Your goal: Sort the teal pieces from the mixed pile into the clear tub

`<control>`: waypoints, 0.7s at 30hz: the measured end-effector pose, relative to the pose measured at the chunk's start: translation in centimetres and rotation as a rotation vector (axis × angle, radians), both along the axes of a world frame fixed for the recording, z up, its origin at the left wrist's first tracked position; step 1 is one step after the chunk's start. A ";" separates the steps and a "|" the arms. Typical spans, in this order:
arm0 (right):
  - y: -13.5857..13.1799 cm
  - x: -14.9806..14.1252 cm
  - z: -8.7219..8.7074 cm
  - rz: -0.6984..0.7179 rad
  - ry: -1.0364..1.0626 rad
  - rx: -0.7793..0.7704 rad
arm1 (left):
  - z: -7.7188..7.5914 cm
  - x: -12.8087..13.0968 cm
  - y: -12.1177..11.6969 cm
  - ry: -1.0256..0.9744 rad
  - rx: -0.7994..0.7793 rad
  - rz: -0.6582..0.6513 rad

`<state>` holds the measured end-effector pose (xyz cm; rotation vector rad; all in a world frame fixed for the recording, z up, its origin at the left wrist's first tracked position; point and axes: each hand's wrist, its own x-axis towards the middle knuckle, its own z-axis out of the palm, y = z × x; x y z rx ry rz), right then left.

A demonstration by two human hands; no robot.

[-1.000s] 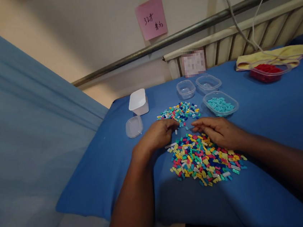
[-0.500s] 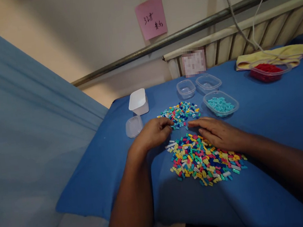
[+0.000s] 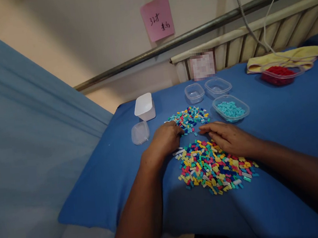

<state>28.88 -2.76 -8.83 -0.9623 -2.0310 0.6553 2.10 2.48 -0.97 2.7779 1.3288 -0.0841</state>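
Observation:
Two heaps of small coloured plastic bricks lie on a blue cloth: a large near heap (image 3: 214,168) and a smaller far heap (image 3: 190,116). My left hand (image 3: 165,138) rests between them with its fingers curled, fingertips touching the near edge of the far heap. My right hand (image 3: 227,137) lies flat, palm down, over the far right part of the large heap, fingers pointing left toward the left hand. Whether either hand pinches a brick is hidden.
A clear tub of turquoise bricks (image 3: 231,108) stands behind the right hand, with two clear tubs (image 3: 195,93) (image 3: 218,86) further back. A white tub (image 3: 145,106) and a clear lid (image 3: 140,132) lie at left. A tub of red bricks (image 3: 278,74) and a yellow cloth (image 3: 286,59) are at the far right.
Both hands have slid away from me, from the top of the large heap toward the smaller far heap. The left fingertips now touch that heap's edge.

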 end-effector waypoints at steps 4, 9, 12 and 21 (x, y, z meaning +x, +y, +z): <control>0.0 0.0 -0.1 -0.006 0.004 0.004 | 0.4 -0.5 -0.2 -0.121 0.013 0.032; 0.0 0.0 0.1 0.003 0.002 0.005 | -0.1 -0.1 -0.1 -0.075 -0.017 -0.030; 0.0 0.0 0.2 0.000 -0.003 0.005 | -0.3 0.1 0.1 -0.037 -0.008 -0.045; -0.1 -0.1 0.2 -0.011 -0.016 0.001 | 1.1 -0.4 -0.2 0.048 -0.031 0.010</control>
